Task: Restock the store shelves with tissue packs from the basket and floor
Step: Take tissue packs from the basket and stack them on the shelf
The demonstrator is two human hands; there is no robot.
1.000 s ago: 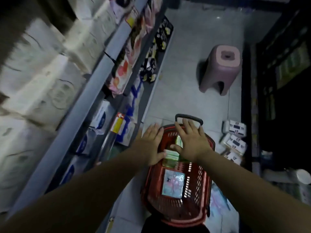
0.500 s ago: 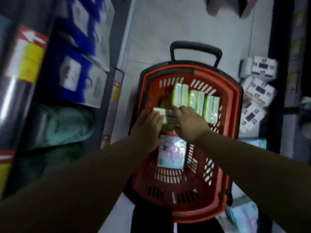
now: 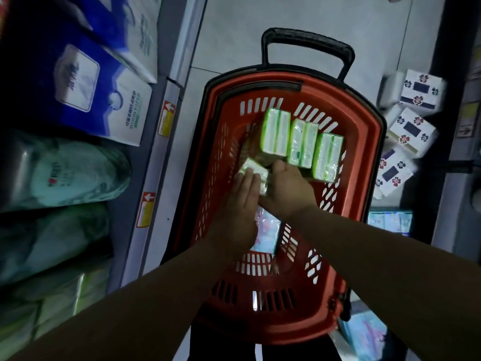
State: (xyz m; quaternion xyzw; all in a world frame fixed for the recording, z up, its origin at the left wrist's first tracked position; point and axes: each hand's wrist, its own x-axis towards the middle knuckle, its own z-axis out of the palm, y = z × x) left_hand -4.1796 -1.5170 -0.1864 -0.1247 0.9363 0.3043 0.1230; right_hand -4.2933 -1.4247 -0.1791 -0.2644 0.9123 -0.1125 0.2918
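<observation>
Pack (image 3: 253,169) tilted since; basket (image 3: 364,131) on tiled floor (image 3: 247,35).

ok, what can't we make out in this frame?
Head view:
- green pack: mostly covered by the left hand and right hand; right grip unclear.
- pastel pack: wrists cover its top.
- floor boxes: print blurred.
- shelf tags: text too small.
- basket: near corners behind the arms.

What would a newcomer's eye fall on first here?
The red slotted plastic basket fills the centre, with three bright green-and-white tissue packs standing in a row at its far end. Nearer, the left hand and right hand hold a fourth small green-and-white pack between them. White boxes with dark flower prints lie on the floor to its right.
</observation>
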